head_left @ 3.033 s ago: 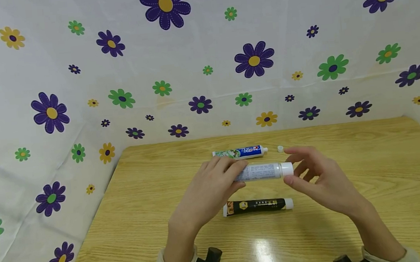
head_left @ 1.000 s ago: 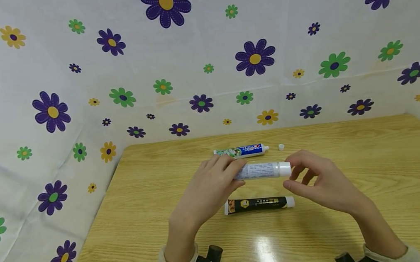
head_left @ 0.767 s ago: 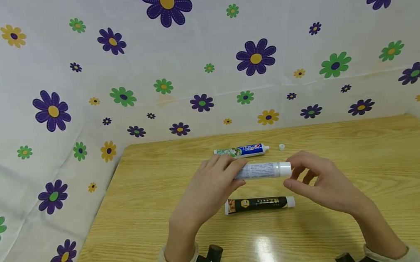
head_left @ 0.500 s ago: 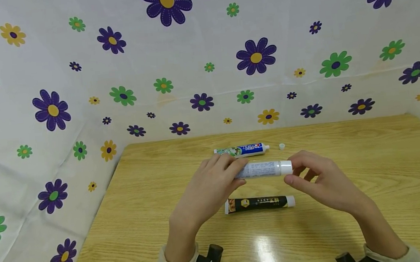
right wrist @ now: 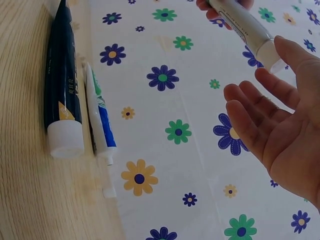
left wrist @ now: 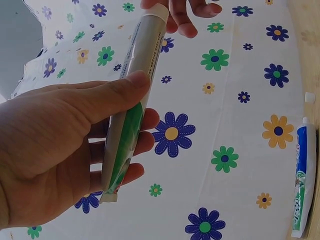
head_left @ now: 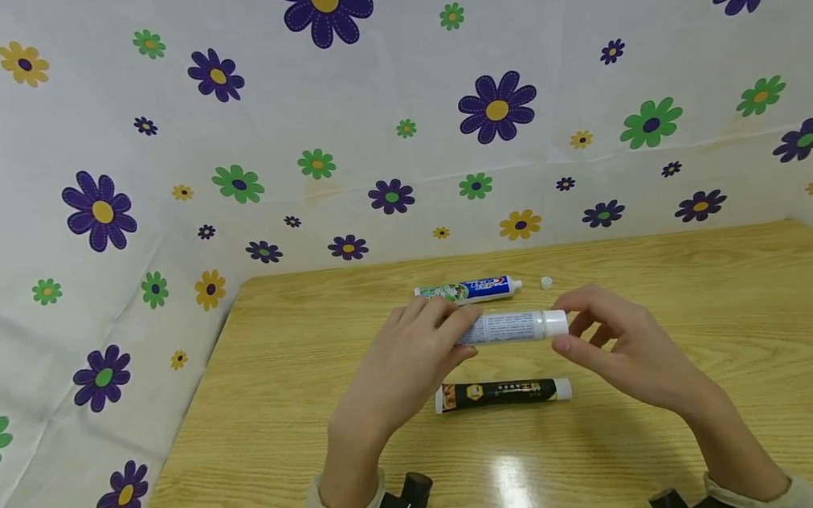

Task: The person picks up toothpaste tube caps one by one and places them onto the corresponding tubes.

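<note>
My left hand point(head_left: 408, 359) grips a silver-white toothpaste tube point(head_left: 507, 327) with a green section, held level above the table. In the left wrist view, the thumb point(left wrist: 132, 85) lies along one side of the tube, and the other fingers curl behind it. At the tube's right end is a white cap point(head_left: 556, 323). My right hand point(head_left: 617, 340) has its thumb and index finger on either side of this cap, while its other fingers stay loosely bent. In the right wrist view the thumb meets the cap's edge and the index fingertip point(right wrist: 262, 75) lies at its end.
A black toothpaste tube point(head_left: 506, 393) with a white cap lies nearer me on the wooden table point(head_left: 712, 340). Farther back lies a blue and green toothpaste tube point(head_left: 482, 288), its nozzle bare, with a small loose white cap point(head_left: 546, 282) beside it. Flower-patterned cloth point(head_left: 394, 110) hangs behind.
My right thumb has come up to the cap's lower edge from slightly below it a second ago. The left hand keeps its grip on the tube, nearly still.
</note>
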A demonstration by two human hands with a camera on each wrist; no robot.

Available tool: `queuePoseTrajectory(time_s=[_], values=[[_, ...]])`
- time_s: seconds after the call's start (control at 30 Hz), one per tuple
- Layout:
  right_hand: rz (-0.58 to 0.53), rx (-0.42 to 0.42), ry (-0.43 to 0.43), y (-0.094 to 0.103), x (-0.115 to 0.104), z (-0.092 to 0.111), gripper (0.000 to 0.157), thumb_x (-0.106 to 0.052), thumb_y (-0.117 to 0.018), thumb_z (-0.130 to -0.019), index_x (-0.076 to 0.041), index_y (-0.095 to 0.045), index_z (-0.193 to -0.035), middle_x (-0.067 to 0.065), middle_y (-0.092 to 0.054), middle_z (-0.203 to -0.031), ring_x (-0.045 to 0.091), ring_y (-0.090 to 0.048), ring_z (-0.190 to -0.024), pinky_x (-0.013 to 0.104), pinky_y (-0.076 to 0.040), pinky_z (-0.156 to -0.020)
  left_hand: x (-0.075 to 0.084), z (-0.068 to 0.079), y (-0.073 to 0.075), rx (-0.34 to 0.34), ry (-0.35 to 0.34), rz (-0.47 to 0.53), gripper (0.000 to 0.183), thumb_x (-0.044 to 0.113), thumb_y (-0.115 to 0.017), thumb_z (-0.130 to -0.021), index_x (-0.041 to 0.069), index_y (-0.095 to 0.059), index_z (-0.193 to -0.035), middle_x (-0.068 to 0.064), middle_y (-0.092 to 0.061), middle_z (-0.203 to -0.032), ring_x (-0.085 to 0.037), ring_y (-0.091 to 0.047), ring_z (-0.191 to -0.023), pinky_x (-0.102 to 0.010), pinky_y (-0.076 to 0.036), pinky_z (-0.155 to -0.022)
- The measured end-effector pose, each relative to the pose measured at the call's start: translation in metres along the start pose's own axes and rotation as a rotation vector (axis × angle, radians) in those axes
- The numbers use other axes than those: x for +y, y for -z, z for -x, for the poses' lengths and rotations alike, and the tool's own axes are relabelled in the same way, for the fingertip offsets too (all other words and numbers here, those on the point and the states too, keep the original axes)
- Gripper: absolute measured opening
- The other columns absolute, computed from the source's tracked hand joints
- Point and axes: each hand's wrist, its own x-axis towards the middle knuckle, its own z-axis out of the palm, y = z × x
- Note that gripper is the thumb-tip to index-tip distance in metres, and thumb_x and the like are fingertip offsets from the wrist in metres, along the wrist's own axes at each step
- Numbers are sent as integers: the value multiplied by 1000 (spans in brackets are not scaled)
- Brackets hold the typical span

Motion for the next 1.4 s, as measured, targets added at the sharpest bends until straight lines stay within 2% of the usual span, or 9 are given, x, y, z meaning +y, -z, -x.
queuePoseTrajectory(time_s=[0.43,1.0,1.23,1.4], values=[[-6,33,-8,-1,-1,1,34,3,-68,-90,-9,-60,-121,-1,-62,-108,10,-61,-83,24,-53,-62,1,-1,-1,10,-25,-13,41,26,-72,-92,15,-60,-130,-3,-64,-117,-22,-59,-105,-38,-51,-93],[-20,68,-41,0,0,1,23,2,-59,-97,-1,-60,-119,-5,-62,-107,10,-60,-75,25,-53,-59,9,-5,-3,-30,-39,-22,37,27,-71,-93,15,-61,-127,-2,-65,-116,-21,-58,-103,-38,-52,-91],[-19,69,-68,1,-2,1,23,-2,-57,-99,-6,-61,-121,2,-63,-108,10,-60,-74,24,-52,-59,10,-5,-5,-38,-38,-23,38,29,-70,-94,16,-61,-128,-1,-64,-116,-20,-58,-104,-38,-51,-93],[-8,57,-109,1,0,1,21,-4,-55,-101,-4,-60,-121,6,-63,-110,11,-59,-73,25,-53,-59,11,-5,-5,-40,-48,-25,36,29,-68,-95,17,-61,-128,0,-64,-115,-20,-57,-105,-38,-51,-92]])
